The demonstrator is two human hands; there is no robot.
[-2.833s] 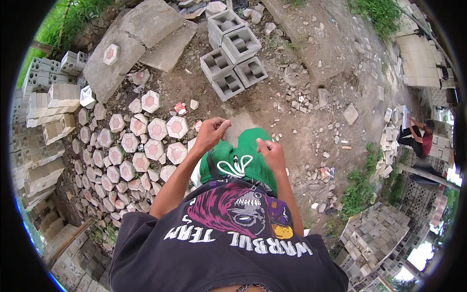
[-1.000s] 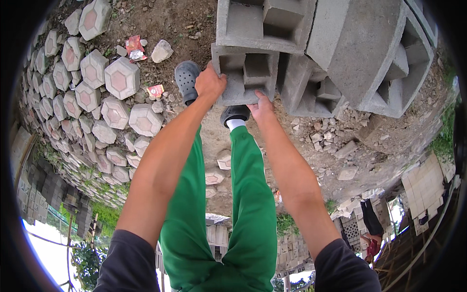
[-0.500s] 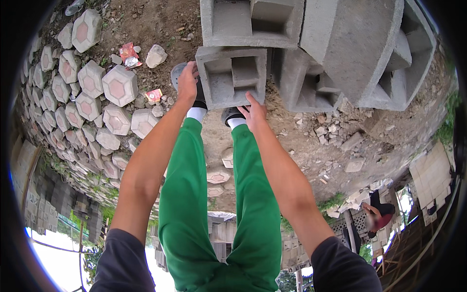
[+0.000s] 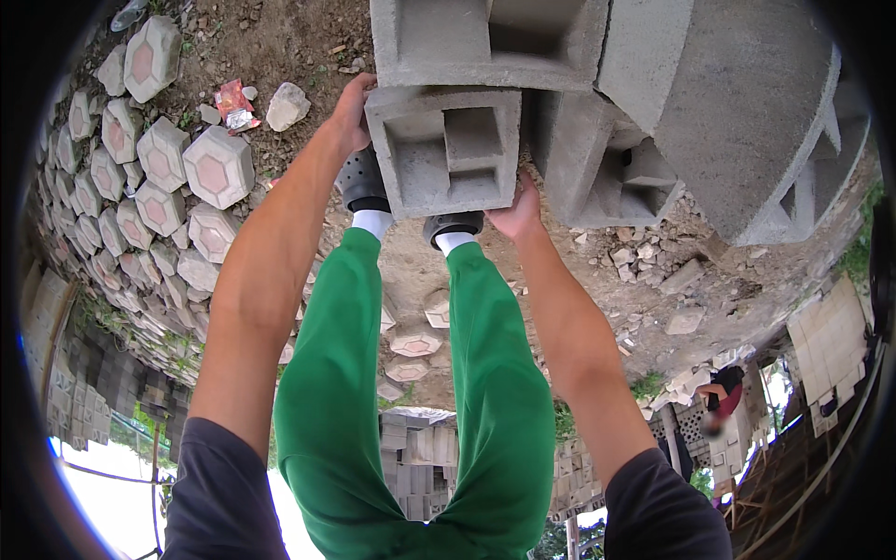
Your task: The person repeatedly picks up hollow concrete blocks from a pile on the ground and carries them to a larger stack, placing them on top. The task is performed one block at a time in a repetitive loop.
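Between my two hands is a grey concrete block with stepped recesses in its upward face, sitting just beyond my shoes. My left hand is curled against its upper left side, fingers partly hidden. At the lower right corner my right hand grips the block, with fingertips along its right side. A bigger concrete block of the same kind stands right behind, its near edge against the held one. Another concrete block leans at the right, a narrow gap away.
Large grey concrete pieces are piled at the right. Hexagonal pavers cover the ground at the left, near a red wrapper and a loose stone. Rubble lies to the right. Another person is farther off at lower right.
My right hand has slid from the block's near edge round to its lower right corner. My left hand has shifted slightly up the left side. The blocks look larger and closer in view.
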